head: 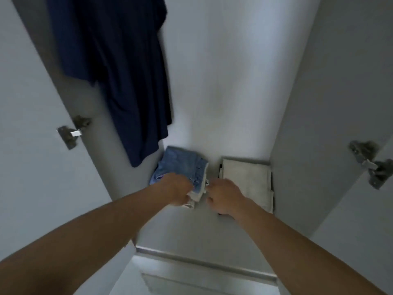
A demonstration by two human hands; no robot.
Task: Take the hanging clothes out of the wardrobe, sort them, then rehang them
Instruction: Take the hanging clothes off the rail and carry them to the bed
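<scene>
1. White panels form the open wardrobe (234,81): a back wall, two side walls and a shelf at the bottom where both hands work.
2. Two metal hinges show, one on the left door (72,132) and one on the right door (371,166).
3. One dark navy garment (119,71) hangs at the upper left, its hem ending just above the shelf.
4. Two folded stacks lie on the shelf: a blue denim stack (180,165) with white cloth under it on the left, and a white folded stack (247,179) on the right, near each other but apart.
5. One left hand (176,189) curls its fingers round the front edge of the blue stack, gripping the white layers.
6. One right hand (223,198) sits between the stacks, fingers bent; blur hides whether it pinches anything.
7. Below the shelf, one drawer front (204,271) is visible.
</scene>
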